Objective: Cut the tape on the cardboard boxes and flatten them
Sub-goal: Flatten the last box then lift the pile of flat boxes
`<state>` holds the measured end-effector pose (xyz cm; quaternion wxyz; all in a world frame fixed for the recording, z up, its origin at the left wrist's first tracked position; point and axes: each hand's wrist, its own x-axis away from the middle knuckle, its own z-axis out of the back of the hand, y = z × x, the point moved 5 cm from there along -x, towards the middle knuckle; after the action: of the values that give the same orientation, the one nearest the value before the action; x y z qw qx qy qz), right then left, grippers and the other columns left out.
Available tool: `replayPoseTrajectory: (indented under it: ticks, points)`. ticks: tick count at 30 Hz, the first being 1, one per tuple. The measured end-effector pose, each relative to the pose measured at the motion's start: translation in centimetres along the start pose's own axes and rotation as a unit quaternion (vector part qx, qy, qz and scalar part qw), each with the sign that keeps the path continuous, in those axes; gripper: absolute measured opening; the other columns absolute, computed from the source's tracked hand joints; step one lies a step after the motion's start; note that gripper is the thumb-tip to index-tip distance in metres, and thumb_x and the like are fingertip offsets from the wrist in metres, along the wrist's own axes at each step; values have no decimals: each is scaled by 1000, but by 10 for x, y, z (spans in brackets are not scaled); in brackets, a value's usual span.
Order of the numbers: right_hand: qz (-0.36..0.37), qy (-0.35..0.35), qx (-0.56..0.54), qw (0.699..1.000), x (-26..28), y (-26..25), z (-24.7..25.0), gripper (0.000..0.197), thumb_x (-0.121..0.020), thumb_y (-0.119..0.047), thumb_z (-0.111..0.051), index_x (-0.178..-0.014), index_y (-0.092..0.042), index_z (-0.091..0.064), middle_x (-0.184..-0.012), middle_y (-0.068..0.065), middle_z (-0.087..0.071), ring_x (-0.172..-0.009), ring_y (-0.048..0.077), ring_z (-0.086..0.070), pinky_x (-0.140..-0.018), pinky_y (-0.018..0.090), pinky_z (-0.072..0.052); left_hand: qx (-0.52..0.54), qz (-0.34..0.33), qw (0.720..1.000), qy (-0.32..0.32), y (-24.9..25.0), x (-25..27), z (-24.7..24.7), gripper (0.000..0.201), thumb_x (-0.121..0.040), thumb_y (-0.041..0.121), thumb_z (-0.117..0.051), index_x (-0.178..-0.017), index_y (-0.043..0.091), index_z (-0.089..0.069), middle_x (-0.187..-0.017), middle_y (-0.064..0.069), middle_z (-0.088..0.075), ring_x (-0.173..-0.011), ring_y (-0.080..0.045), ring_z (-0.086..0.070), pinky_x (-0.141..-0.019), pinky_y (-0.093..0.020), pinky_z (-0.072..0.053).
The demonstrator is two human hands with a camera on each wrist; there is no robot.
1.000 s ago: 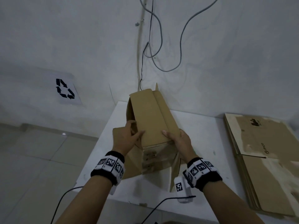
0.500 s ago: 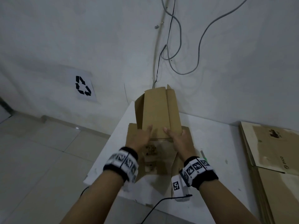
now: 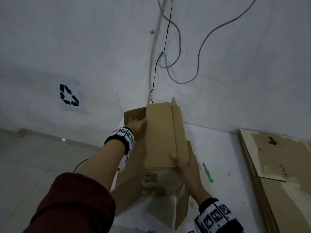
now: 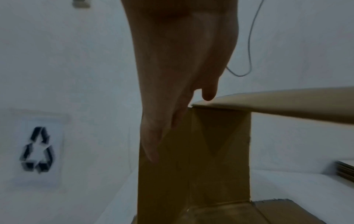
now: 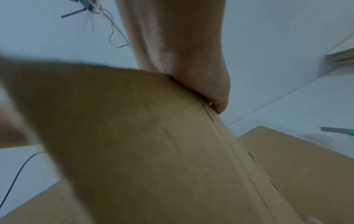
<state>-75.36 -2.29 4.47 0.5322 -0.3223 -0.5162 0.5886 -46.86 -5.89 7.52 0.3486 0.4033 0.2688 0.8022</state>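
A brown cardboard box [image 3: 161,132] lies on the white table [image 3: 223,148] with its end flaps spread open. My left hand [image 3: 136,125] reaches to the box's far left side. In the left wrist view its straight fingers [image 4: 153,142] lie flat against the side panel [image 4: 210,151], and the thumb touches the top edge. My right hand [image 3: 183,163] grips the near right edge of the top panel, thumb on top and fingers wrapped over the side. The right wrist view shows that hand [image 5: 210,91] clamped on the cardboard edge [image 5: 153,136], fingertips hidden.
A green-handled cutter [image 3: 207,172] [image 5: 337,130] lies on the table just right of the box. A stack of flattened cardboard [image 3: 277,165] fills the table's right side. Cables hang on the wall behind. A recycling sign [image 3: 68,95] is on the wall at left, above the floor.
My left hand has left the near end of the top panel and moved forward to the far left side panel. The right hand stays on the near right edge.
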Motion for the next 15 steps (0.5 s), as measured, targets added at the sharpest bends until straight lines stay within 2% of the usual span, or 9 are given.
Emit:
replayPoseTrajectory:
  ticks: [1, 3, 5, 7, 10, 13, 15]
  points:
    - [13, 2, -11, 1000, -4, -3, -2, 86, -57, -78, -75, -122, -35, -40, -112, -16, -61, -102, 6, -63, -92, 39, -55, 2, -16, 999, -28, 2, 1, -6, 85, -95, 60, -37, -154, 10, -4, -161, -13, 8, -147, -33, -9, -119, -49, -14]
    - [40, -2, -6, 999, -17, -14, -10, 86, -62, -74, -75, -129, -42, -30, -115, -20, -55, -107, 5, -60, -96, 39, -53, 7, -21, 999, -33, 6, 3, -14, 96, -90, 64, -43, -154, 7, 3, -161, -14, -1, -146, -33, -14, -118, -49, -18]
    - [63, -10, 53, 997, -37, -22, -20, 86, -68, -76, -69, -135, -40, -29, -122, -19, -51, -115, 7, -56, -101, 38, -49, 15, 20, 1000, -18, 5, 9, -16, 115, -83, 68, -52, -150, 4, 15, -160, -17, -8, -144, -36, -20, -116, -49, -24]
    - [68, -35, 106, 991, -57, -26, -31, 91, -69, -84, -60, -139, -36, -30, -132, -13, -47, -121, 10, -52, -105, 39, -46, -36, 53, 997, -29, 4, 23, -16, 130, -73, 76, -58, -148, 6, 22, -160, -16, 1, -146, -37, -10, -117, -51, -20]
    - [54, -103, 146, 982, -76, -27, -51, 99, -67, -95, -43, -144, -36, -26, -146, -7, -40, -131, 14, -45, -109, 42, -42, -111, 59, 990, -57, 1, 45, -10, 145, -59, 83, -62, -148, 6, 24, -159, -13, 20, -145, -38, 15, -119, -54, -6]
    - [41, -160, 178, 970, -86, -22, -68, 112, -66, -97, -41, -154, -32, -14, -156, -6, -28, -141, 14, -34, -115, 41, -35, -50, 36, 993, -101, -24, 41, -5, 151, -53, 80, -66, -145, 12, 32, -153, -14, 35, -144, -34, 24, -119, -51, -2]
    - [13, -196, 213, 957, -90, -14, -75, 127, -60, -98, -46, -157, -27, -5, -159, -4, -23, -144, 16, -31, -117, 42, -33, 23, 13, 991, -132, -46, 37, -4, 150, -53, 75, -71, -144, 17, 34, -153, -10, 36, -144, -28, 24, -119, -47, 0]
